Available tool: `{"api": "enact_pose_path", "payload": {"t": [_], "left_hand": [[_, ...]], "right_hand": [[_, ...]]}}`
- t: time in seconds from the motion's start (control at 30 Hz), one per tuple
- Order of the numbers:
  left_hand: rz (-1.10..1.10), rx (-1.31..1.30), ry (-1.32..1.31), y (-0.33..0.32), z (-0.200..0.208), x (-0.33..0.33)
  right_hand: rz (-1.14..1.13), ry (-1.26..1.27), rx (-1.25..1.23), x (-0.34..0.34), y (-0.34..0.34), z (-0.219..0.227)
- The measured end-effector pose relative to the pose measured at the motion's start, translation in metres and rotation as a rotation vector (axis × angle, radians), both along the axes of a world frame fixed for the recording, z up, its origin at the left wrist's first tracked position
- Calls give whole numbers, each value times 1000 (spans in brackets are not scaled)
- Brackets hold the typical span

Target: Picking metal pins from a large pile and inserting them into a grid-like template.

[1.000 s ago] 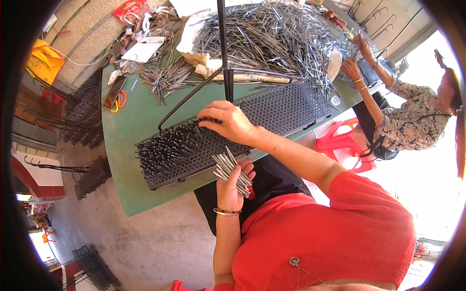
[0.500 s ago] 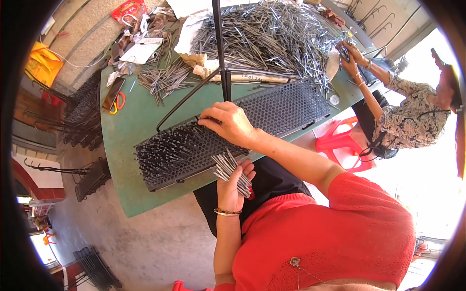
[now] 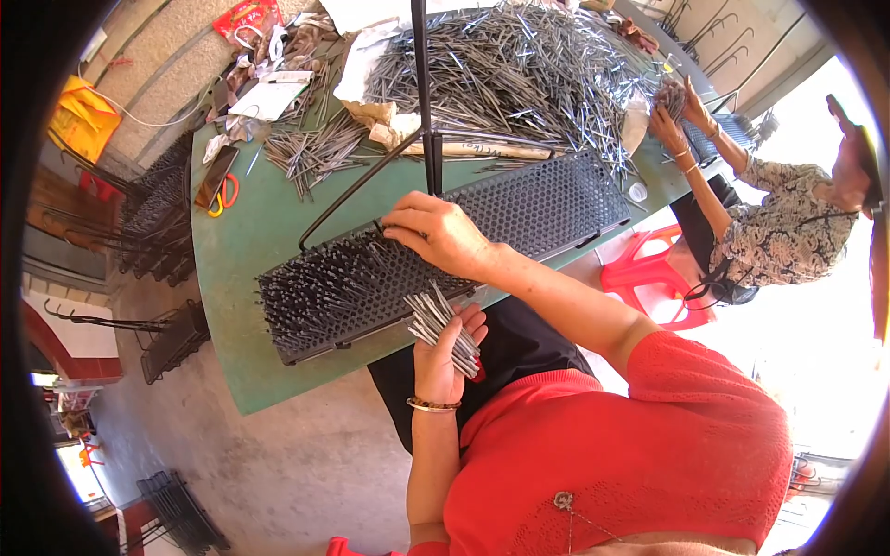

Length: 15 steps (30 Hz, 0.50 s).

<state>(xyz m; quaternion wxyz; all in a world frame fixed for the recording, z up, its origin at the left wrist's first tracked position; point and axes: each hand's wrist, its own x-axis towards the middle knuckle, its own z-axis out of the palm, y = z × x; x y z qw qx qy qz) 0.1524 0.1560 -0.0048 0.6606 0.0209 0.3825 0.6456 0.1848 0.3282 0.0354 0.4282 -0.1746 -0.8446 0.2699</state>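
Observation:
My left hand [image 3: 443, 363] is closed around a bundle of thin grey metal rods [image 3: 434, 320], just off the near side of a long black perforated rack [image 3: 547, 204]. Above the rack's middle is my right hand [image 3: 436, 236], thumb and fingertips pinched together at the edge of the filled part. What the pinch holds is too small to make out. Many short rods [image 3: 320, 292] stand upright in the holes at the rack's left end, while the holes to the right show bare. A black metal hanger frame [image 3: 431, 157] rises from the rack's far side.
A large heap of loose rods [image 3: 501, 74] covers the far part of the green table [image 3: 250, 361]. Orange-handled scissors [image 3: 224, 196] lie at the left. Opposite right, a co-worker's hands [image 3: 681, 116] hold rods near a red plastic stool [image 3: 649, 269]. More racks [image 3: 176, 338] stand left.
My right hand has barely shifted at the rack, and my left hand keeps its bundle in place. The co-worker's hands have moved slightly and turned with their rods.

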Motion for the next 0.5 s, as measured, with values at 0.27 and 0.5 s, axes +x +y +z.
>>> {"api": "enact_pose_path", "payload": {"t": [0.27,0.5], "left_hand": [[50,98,22,2,11,-3],[59,33,14,7,13,2]], "right_hand": [[227,-329,-458,42,-19,10],[237,-390,-837,54,-16,7]]}}
